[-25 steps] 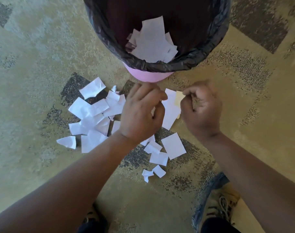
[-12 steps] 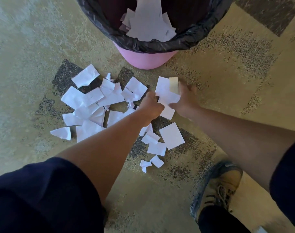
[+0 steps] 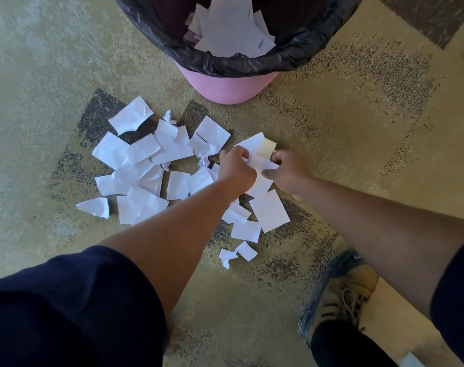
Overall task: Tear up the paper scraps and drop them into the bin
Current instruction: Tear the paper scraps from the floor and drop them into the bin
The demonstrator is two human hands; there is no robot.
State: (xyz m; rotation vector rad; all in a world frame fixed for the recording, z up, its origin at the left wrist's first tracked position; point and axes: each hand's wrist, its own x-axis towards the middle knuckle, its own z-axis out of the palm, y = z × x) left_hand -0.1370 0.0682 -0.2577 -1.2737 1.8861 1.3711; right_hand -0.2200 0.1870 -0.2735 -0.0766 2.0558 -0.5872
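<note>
Several white paper scraps lie scattered on the carpet in front of a pink bin lined with a black bag; torn white paper sits inside the bin. My left hand and my right hand are low over the right side of the pile. Both pinch the same white scrap between them, which has a pale yellow piece at its top. More scraps lie just below my hands.
A patterned beige and dark carpet covers the floor. My right foot in a tan and blue shoe stands at the lower right, close to the nearest scraps. Dark sleeves fill the lower corners.
My hands dropped from near the bin's rim down to the floor pile and took hold of a white scrap together. The view shifted closer to the floor.
</note>
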